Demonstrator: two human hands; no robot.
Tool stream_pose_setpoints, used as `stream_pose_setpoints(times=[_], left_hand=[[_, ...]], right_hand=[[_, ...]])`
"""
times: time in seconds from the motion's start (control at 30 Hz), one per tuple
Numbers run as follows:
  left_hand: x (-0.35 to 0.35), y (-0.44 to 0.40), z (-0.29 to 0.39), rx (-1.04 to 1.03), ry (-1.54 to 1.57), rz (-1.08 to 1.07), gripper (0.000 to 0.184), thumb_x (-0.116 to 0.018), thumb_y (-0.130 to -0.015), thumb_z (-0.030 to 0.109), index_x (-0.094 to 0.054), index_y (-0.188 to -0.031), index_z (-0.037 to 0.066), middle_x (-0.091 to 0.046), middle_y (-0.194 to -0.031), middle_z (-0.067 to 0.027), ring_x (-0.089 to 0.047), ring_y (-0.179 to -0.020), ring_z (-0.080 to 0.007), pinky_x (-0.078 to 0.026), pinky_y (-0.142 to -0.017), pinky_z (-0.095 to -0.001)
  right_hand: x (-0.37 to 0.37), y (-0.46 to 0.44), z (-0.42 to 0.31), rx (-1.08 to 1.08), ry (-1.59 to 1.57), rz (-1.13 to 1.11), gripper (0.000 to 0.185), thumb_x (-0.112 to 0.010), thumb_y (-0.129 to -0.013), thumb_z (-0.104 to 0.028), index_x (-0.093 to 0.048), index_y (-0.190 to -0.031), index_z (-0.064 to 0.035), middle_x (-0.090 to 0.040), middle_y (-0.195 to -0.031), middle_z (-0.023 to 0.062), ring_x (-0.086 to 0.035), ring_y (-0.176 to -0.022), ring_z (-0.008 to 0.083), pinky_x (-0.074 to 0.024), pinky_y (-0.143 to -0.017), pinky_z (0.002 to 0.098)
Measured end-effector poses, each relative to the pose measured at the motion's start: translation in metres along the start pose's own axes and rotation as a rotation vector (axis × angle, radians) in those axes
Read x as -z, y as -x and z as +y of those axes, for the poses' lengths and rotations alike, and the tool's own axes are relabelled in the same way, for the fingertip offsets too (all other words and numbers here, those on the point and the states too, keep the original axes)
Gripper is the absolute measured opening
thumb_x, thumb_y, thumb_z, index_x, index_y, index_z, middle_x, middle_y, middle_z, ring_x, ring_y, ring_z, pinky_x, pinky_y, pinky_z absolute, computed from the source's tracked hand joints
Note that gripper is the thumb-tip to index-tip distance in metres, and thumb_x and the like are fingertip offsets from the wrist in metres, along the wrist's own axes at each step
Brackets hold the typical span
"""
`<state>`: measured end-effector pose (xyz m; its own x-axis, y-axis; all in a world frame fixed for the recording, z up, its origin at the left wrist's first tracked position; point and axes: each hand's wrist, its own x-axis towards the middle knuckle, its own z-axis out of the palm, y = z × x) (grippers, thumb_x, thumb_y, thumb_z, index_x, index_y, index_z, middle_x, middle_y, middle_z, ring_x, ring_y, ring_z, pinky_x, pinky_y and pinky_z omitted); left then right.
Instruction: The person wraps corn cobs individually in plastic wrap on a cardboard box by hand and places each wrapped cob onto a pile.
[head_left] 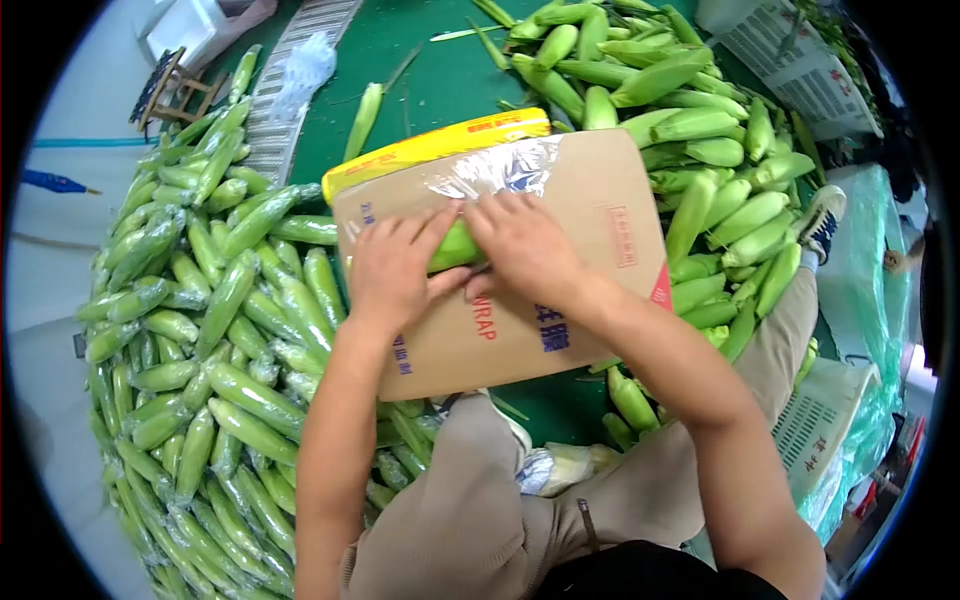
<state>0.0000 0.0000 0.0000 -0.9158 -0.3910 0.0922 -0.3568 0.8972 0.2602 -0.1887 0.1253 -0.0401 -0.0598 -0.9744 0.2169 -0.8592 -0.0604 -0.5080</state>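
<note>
A green corn cob lies on a brown cardboard box, between my two hands. My left hand curves over the cob's left end. My right hand presses on its right end, with the fingers of both hands nearly meeting above it. Clear plastic film stretches over the back part of the box, just beyond my fingertips. Behind the box's far edge is a yellow box with red print. The right end of the cob is hidden under my right hand.
A large pile of film-wrapped corn lies at the left. Unwrapped corn in husks is heaped at the right. White crates stand at the back right and lower right. One loose cob rests on the green floor.
</note>
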Motion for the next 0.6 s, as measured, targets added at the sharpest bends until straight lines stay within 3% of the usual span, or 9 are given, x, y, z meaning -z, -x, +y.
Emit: stream_pose_setpoints(times=[0.07,0.1,0.17,0.23,0.27,0.37,0.5,0.53,0.6], left_hand=[[0.012,0.032,-0.018,-0.188,0.028,0.374,0.073,-0.092,-0.07,0.039,-0.066,-0.132,0.013,-0.066,-0.12,-0.0078,-0.062,-0.111,-0.0317,-0.044,-0.105,-0.0509],[-0.051,0.04,0.007,0.1,0.285,0.605,0.073,-0.094,-0.068,0.041,-0.068,-0.13,0.014,-0.062,-0.11,-0.0087,-0.06,-0.103,-0.0328,-0.043,-0.105,-0.0504],[-0.029,0.094,-0.005,0.398,0.121,0.358,0.071,-0.096,-0.067,0.043,-0.071,-0.128,0.016,-0.056,-0.104,-0.0117,-0.058,-0.099,-0.0326,-0.045,-0.101,-0.047],[-0.036,0.115,-0.024,0.611,0.309,0.18,0.064,-0.094,-0.069,0.041,-0.075,-0.126,0.018,-0.054,-0.097,-0.0107,-0.057,-0.091,-0.0303,-0.05,-0.088,-0.0429],[-0.035,0.118,-0.026,0.596,0.215,0.168,0.045,-0.089,-0.079,0.032,-0.078,-0.119,0.016,-0.056,-0.087,-0.0101,-0.059,-0.079,-0.0285,-0.05,-0.073,-0.0403],[-0.049,0.113,-0.038,0.408,-0.084,0.406,0.028,-0.081,-0.087,0.023,-0.077,-0.112,0.01,-0.059,-0.076,-0.0093,-0.06,-0.069,-0.0285,-0.047,-0.065,-0.0388],[-0.047,0.114,-0.019,0.581,0.38,0.756,0.01,-0.068,-0.102,0.009,-0.075,-0.104,0.003,-0.078,-0.095,-0.014,-0.076,-0.091,-0.0275,-0.057,-0.082,-0.0354],[-0.042,0.11,-0.003,0.451,0.529,0.894,0.013,-0.061,-0.106,0.007,-0.072,-0.109,0.001,-0.079,-0.106,-0.0158,-0.076,-0.099,-0.0272,-0.058,-0.088,-0.0359],[-0.03,0.097,0.037,0.227,0.514,0.601,0.016,-0.063,-0.105,0.01,-0.068,-0.116,-0.001,-0.077,-0.113,-0.0172,-0.075,-0.104,-0.0292,-0.057,-0.091,-0.0382]], right_hand=[[-0.009,-0.01,0.001,-0.003,0.01,-0.035,0.081,-0.091,-0.068,-0.046,-0.06,-0.13,-0.003,-0.063,-0.112,0.0136,-0.06,-0.109,0.0355,-0.048,-0.099,0.0459],[0.019,0.005,0.038,0.004,0.172,-0.143,0.081,-0.092,-0.067,-0.044,-0.06,-0.129,-0.0025,-0.062,-0.11,0.0136,-0.06,-0.108,0.0355,-0.0484,-0.097,0.0458],[-0.001,0.0,0.029,0.04,0.076,-0.04,0.079,-0.094,-0.066,-0.039,-0.06,-0.127,-0.0017,-0.062,-0.107,0.0137,-0.06,-0.104,0.0353,-0.0493,-0.095,0.0457],[-0.009,-0.004,0.018,0.044,0.052,0.014,0.078,-0.093,-0.068,-0.035,-0.061,-0.132,-0.0052,-0.061,-0.104,0.0131,-0.059,-0.101,0.0346,-0.0502,-0.09,0.0454],[-0.007,-0.005,0.011,0.028,0.055,0.009,0.075,-0.092,-0.07,-0.036,-0.061,-0.133,-0.0075,-0.062,-0.102,0.0124,-0.06,-0.101,0.0338,-0.0505,-0.089,0.0452],[0.005,-0.005,0.008,-0.005,0.06,-0.055,0.074,-0.089,-0.075,-0.036,-0.06,-0.139,-0.0139,-0.062,-0.098,0.0109,-0.061,-0.096,0.0332,-0.0516,-0.085,0.0464],[0.04,-0.005,0.002,0.107,0.014,-0.36,0.069,-0.085,-0.081,-0.036,-0.057,-0.139,-0.0124,-0.065,-0.103,0.0128,-0.064,-0.102,0.0356,-0.0532,-0.086,0.0479],[0.042,0.0,-0.002,0.171,-0.042,-0.439,0.068,-0.085,-0.082,-0.036,-0.056,-0.139,-0.0122,-0.066,-0.105,0.0134,-0.064,-0.104,0.0363,-0.0534,-0.087,0.0479],[0.034,0.015,-0.015,0.29,-0.122,-0.537,0.066,-0.083,-0.085,-0.038,-0.055,-0.139,-0.012,-0.068,-0.113,0.0154,-0.064,-0.11,0.0388,-0.0538,-0.091,0.0477]])
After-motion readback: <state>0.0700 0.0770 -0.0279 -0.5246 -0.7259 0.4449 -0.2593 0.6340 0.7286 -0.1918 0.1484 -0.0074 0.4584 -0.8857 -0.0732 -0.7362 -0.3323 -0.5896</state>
